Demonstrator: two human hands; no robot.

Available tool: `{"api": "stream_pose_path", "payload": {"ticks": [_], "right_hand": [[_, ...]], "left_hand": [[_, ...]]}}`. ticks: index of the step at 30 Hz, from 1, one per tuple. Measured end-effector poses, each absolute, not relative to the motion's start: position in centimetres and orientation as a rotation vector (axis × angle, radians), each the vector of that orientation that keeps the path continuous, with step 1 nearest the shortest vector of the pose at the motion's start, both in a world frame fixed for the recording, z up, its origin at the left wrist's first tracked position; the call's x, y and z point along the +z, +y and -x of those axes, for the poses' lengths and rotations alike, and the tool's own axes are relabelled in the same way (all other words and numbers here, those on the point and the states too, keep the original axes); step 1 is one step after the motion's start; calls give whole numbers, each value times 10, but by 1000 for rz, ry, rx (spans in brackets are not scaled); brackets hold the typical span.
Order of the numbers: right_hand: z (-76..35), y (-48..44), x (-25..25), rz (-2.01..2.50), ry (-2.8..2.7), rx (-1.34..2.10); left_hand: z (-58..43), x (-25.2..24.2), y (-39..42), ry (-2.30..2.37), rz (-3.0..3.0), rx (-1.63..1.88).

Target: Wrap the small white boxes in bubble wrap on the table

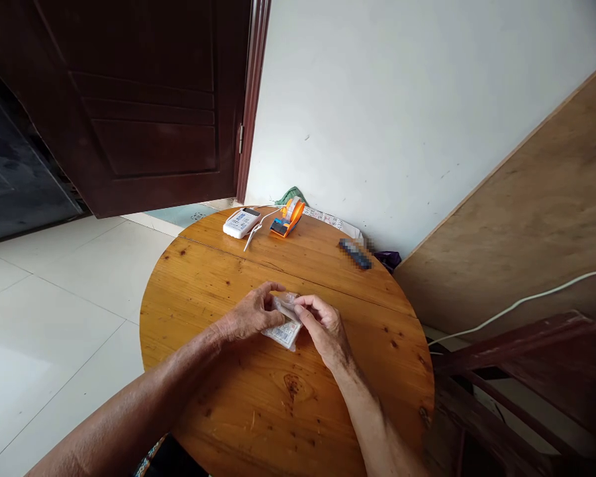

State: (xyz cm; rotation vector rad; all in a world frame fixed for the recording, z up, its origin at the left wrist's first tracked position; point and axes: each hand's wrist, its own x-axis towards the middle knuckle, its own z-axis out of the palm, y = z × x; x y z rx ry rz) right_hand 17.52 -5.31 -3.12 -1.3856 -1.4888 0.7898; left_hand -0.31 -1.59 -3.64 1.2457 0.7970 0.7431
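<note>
Item one: my left hand (251, 318), over the middle of the round wooden table (218, 278), thumb and fingers closed in a pinch on the upper left edge of a small clear plastic packet (284, 331). Item two: my right hand (324, 328), just beside the left, fingers curled and pinching the packet's upper right edge. Item three: the packet itself, held between both hands just above the tabletop, a printed label showing on its lower part; I cannot tell whether it touches the wood. Item four: a white device (241, 222) at the far edge of the table, with a thin white cable (254, 234) beside it. Item five: an orange tape dispenser (287, 218), just right of the white device. Item six: a dark, blurred oblong object (355, 254), farther right on the table, well apart from my hands. Item seven: a dark wooden door (144, 106) beyond the table on the left. Item eight: a plywood board (536, 205) leaning on the right.
</note>
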Motion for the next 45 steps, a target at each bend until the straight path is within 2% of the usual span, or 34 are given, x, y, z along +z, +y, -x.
{"api": "stream_pose_path", "payload": {"ticks": [12, 23, 34, 41, 45], "right_hand": [[-174, -44, -40, 1303, -1241, 939], [-163, -32, -43, 1248, -1188, 757], [-159, -39, -34, 1182, -1191, 845], [-159, -44, -32, 1236, -1374, 719], [-156, -47, -33, 1277, -1512, 505]], "left_hand": [[2, -27, -22, 728, -1267, 734], [2, -34, -18, 802, -1394, 726], [1, -33, -16, 917, -1491, 711], [1, -36, -15, 1108, -1690, 731], [-1, -38, -13, 1176, -1729, 765]]}}
